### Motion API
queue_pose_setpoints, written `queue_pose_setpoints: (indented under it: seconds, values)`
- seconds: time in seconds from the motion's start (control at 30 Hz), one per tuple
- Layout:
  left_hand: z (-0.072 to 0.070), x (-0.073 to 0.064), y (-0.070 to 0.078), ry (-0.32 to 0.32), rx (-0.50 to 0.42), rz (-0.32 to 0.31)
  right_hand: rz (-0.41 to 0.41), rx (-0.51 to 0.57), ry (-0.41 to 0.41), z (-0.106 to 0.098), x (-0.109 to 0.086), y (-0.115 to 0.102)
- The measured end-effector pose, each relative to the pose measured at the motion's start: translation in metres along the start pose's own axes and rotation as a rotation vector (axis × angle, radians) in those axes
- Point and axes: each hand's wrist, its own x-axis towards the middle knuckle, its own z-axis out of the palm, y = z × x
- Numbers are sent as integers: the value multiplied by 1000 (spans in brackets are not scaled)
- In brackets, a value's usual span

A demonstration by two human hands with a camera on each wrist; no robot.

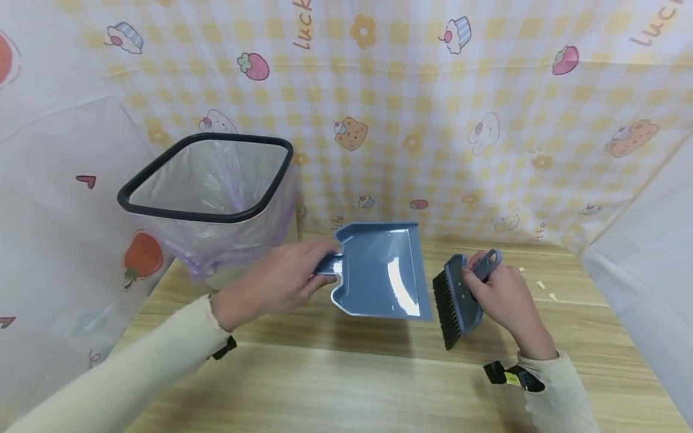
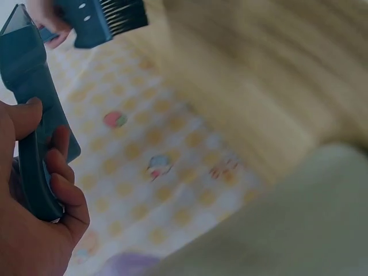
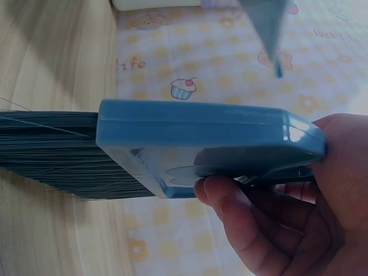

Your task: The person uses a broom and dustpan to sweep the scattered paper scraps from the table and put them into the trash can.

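Note:
My left hand (image 1: 292, 273) grips the short handle of a blue dustpan (image 1: 373, 270), its fingers curled round the handle in the left wrist view. The pan is held above the wooden table, its flat lip toward the right. My right hand (image 1: 503, 294) holds a small blue hand brush (image 1: 462, 294) with dark bristles, which point left and down toward the pan's lip. A narrow gap separates brush and pan. Several small pale scraps (image 1: 541, 284) lie on the table beyond the right hand.
At the back left stands a bin (image 1: 216, 255) with a black rim, lined with a translucent purple bag. A checked cloth (image 1: 406, 120) with printed figures hangs behind the wooden table (image 1: 325, 385). White sheeting (image 1: 649, 300) borders the right side.

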Motion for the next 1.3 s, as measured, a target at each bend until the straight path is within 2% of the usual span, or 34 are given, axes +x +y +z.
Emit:
queue_pose_setpoints:
  seconds: [0.17,0.43,0.6,0.73,1.0,1.3]
  values:
    - [26,1,-4,-46,-29,4,1,1,4,0,-1,1]
    - [67,0,-13,-209,-107,-35,-9,-4,11,0,0,1]
    - [88,-4,-17,-238,-161,-63,-17,-5,13,1,1,1]
    - [96,-5,-17,-264,-176,-85,-15,-1,10,0,1,1]
    - [106,-6,-19,-326,-149,-123,-10,4,1,-1,2,0]
    - [113,-6,-24,-370,-134,-103,-9,1,10,0,2,1]
